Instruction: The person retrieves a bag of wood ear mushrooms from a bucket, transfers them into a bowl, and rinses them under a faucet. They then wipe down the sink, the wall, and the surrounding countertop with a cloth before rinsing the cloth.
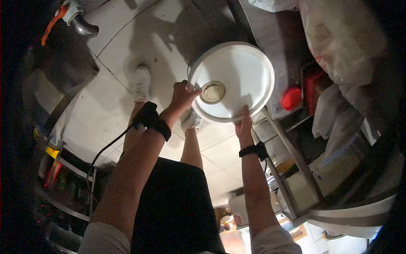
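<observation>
OK, L hand (182,98) clamps white lid (243,67), thumb on rim nr round cap (212,92); lid's btwn hands, above floor (220,148); R hand (244,130) clamps too, underside fingers can't tell. Even grip prob. best.

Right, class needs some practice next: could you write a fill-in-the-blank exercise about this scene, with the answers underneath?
1. The left hand and right hand hold a round lid coloured ____.
2. The hand whose thumb is nearer the small circular cap is the ____ one.
3. The small round item to the picture's right of the lid is coloured ____.
4. A black band is worn around each ____.

Missing words: white; left; red; wrist.
</observation>
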{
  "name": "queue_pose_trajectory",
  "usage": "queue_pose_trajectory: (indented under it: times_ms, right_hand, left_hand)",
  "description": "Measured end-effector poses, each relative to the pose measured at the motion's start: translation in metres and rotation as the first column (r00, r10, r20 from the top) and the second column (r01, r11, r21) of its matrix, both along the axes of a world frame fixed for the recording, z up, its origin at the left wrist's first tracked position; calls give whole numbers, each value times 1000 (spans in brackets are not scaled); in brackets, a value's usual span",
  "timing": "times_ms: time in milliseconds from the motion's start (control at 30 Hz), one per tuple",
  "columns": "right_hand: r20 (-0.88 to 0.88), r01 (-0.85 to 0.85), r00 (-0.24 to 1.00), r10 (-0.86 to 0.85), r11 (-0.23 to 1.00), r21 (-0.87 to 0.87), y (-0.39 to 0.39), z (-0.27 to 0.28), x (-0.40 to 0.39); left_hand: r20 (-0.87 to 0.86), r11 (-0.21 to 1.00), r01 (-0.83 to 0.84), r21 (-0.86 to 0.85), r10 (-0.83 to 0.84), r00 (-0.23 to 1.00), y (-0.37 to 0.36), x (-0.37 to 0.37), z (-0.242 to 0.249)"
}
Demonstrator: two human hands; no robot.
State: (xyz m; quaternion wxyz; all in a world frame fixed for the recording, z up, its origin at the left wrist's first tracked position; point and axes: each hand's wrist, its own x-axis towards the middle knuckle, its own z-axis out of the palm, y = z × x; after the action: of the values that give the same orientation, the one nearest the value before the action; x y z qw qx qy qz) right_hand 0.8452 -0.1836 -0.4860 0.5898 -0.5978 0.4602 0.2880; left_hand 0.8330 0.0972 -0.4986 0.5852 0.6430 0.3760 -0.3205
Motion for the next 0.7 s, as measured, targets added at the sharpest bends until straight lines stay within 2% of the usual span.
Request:
queue_pose_trajectory:
  times_ms: [33, 67, 133, 200, 233, 267, 333, 367, 400, 467, 533, 567, 600, 633, 667, 700]
  right_hand:
    - [-13, 21, 1000, -21, 1000, -20, -6, -3, 1]
    - [-27, 42, 999, -43, 998, -39, -12, -8, 1]
    - [5, -8, 1000, 8, 998, -56, -13, 3, 4]
    - [18, 31, 999, -30, 998, -50, 5, 27, 20]
    - [189, -317, 925, 329, 944, -91, -11, 24, 12]
    - [199, -323, 922, 333, 943, -85, -4, 37, 19]
    - [4, -118, 993, 119, 988, -96, 11, 62, 33]
    - [33, -393, 914, 404, 904, -168, 6, 73, 30]
    - [39, -396, 913, 407, 904, -163, 16, 91, 30]
    - [111, -313, 934, 339, 929, -200, 51, 142, 40]
    - [57, -349, 922, 382, 887, -302, 46, 173, 40]
    - [-32, -305, 947, 320, 861, -406, 46, 193, 41]
    - [57, -331, 928, 369, 885, -327, 66, 223, 55]
    - [134, -273, 938, 320, 919, -283, 61, 234, 55]
    - [209, -215, 941, 266, 948, -236, 53, 244, 56]
    - [227, -156, 954, 197, 970, -186, 45, 250, 61]
  left_hand:
    - [85, 982, -155, -110, 165, 983, -7, -9, -19]
    - [87, 981, -162, -112, 172, 981, -7, -10, -19]
    - [188, 932, -314, -180, 346, 919, -8, -8, -14]
    - [171, 924, -345, -166, 372, 913, 2, 6, 8]
    - [144, 916, -373, -147, 393, 908, 6, 9, 20]
    - [155, 915, -378, -142, 397, 904, 10, 2, 23]
    - [61, 893, -419, -163, 433, 899, 18, -24, 31]
    - [16, 859, -470, -201, 483, 876, 24, -28, 56]
    - [-33, 821, -519, -239, 527, 849, 32, -31, 90]
    - [70, 806, -542, -237, 571, 818, 44, -32, 149]
    - [-32, 745, -610, -269, 626, 779, 48, -34, 189]
    - [-43, 680, -655, -329, 682, 730, 42, -39, 202]
    - [-60, 608, -692, -388, 733, 678, 35, -44, 212]
    - [-80, 682, -675, -280, 684, 725, 30, -42, 224]
    - [-80, 679, -676, -287, 686, 723, 28, -36, 231]
    - [-82, 754, -591, -285, 595, 799, 28, -27, 241]
